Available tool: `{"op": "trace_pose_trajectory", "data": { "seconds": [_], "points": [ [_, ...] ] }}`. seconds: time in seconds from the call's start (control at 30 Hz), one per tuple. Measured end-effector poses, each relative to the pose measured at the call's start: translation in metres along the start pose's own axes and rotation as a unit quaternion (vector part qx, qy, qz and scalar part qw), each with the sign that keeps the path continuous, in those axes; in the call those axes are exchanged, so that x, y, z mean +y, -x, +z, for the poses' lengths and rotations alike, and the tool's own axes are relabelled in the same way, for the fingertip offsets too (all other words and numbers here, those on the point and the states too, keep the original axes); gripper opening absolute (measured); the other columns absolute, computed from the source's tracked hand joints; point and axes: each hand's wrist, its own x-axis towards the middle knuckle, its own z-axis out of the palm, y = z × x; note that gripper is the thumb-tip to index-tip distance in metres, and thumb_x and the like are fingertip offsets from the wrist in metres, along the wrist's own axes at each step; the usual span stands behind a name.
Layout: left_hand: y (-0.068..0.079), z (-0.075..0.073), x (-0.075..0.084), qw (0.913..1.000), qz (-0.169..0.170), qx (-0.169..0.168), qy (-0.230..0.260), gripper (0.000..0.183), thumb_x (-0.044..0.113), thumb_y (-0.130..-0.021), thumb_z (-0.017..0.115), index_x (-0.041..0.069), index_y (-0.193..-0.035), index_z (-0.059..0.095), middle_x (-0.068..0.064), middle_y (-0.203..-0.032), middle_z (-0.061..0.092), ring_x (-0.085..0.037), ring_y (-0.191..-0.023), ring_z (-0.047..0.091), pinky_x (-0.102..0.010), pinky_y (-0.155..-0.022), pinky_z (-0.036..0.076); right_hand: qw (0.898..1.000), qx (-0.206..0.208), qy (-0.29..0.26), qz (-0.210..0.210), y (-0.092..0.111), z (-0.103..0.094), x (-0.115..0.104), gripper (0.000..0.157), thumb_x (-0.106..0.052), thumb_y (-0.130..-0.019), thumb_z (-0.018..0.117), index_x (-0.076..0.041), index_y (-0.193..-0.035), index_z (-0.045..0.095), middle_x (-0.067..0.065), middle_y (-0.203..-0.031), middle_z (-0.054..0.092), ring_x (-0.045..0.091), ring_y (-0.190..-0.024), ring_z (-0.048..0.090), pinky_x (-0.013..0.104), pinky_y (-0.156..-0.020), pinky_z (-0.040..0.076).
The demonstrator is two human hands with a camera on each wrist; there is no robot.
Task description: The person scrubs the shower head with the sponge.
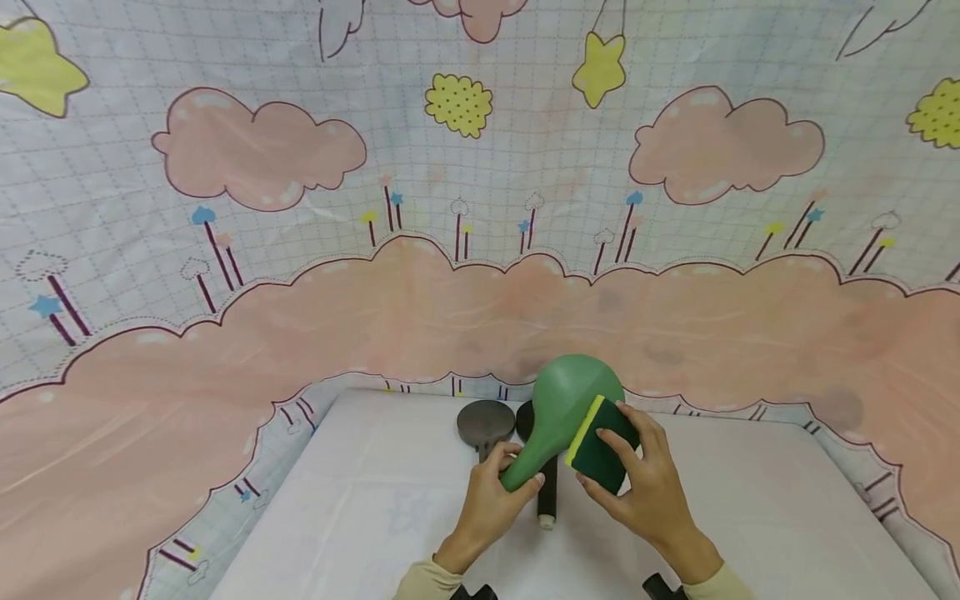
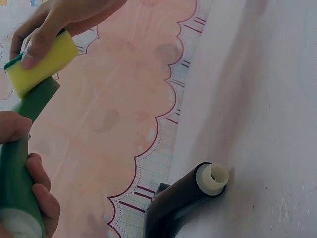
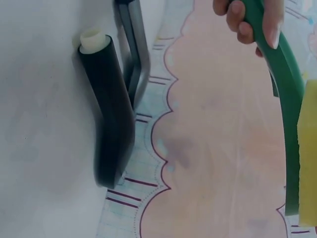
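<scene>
A green handheld shower head (image 1: pixel 572 387) is held up over the table, its round head away from me. My left hand (image 1: pixel 486 502) grips it by the handle, fingers and thumb curled round. Between thumb and fingers, my right hand (image 1: pixel 654 492) holds a sponge (image 1: pixel 617 467) with a dark green scouring side and a yellow side. The yellow side faces the shower head and lies against the right of its head. In the left wrist view, a white fitting (image 2: pixel 20 223) shows at the handle's end.
On the white table (image 1: pixel 352 500), behind and below the hands, lie a grey shower head (image 1: pixel 486 422) and a black one (image 1: pixel 547 498) with a pale threaded end. The green shower head partly covers the black one. A printed cloth (image 1: pixel 450 317) hangs behind the table.
</scene>
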Motion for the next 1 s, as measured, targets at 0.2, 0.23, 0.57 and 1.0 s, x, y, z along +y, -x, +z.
{"op": "trace_pose_trajectory", "data": {
  "seconds": [0.2,0.23,0.57,1.0],
  "points": [
    [0.001,-0.005,0.000,0.9999,0.007,0.007,-0.009,0.036,0.027,-0.082,0.078,0.016,-0.112,0.060,-0.002,-0.084,0.072,-0.003,-0.064,0.052,-0.020,-0.059,0.043,0.999,0.020,-0.012,-0.024,-0.004,-0.001,-0.003,0.064,-0.068,-0.088,0.053,-0.012,-0.115,0.066,0.022,-0.138,0.051,0.036,-0.122,0.047,0.010,-0.113,0.017],
    [0.001,-0.006,0.000,0.9998,0.011,0.009,-0.011,0.036,0.027,-0.082,0.079,0.016,-0.111,0.060,-0.002,-0.083,0.072,-0.002,-0.064,0.052,-0.020,-0.059,0.043,0.999,0.023,-0.014,-0.024,-0.005,-0.002,-0.002,0.064,-0.068,-0.088,0.053,-0.012,-0.115,0.066,0.022,-0.138,0.051,0.036,-0.122,0.048,0.010,-0.112,0.018],
    [0.008,-0.018,-0.003,0.9985,0.052,0.003,-0.018,0.034,0.022,-0.083,0.078,0.014,-0.110,0.060,-0.002,-0.084,0.073,0.001,-0.062,0.052,-0.019,-0.057,0.043,0.997,0.051,-0.056,0.000,-0.010,-0.011,0.010,0.068,-0.066,-0.087,0.058,-0.006,-0.117,0.065,0.027,-0.139,0.048,0.038,-0.122,0.045,0.010,-0.110,0.022],
    [0.013,-0.020,-0.007,0.9977,0.064,-0.010,-0.023,0.031,0.024,-0.083,0.077,0.018,-0.112,0.068,0.003,-0.079,0.067,0.001,-0.062,0.046,-0.017,-0.056,0.040,0.996,-0.003,-0.057,0.073,-0.011,-0.018,0.020,0.064,-0.048,-0.076,0.078,-0.006,-0.122,0.062,0.024,-0.145,0.044,0.036,-0.130,0.043,0.012,-0.105,0.031]
  ]
}}
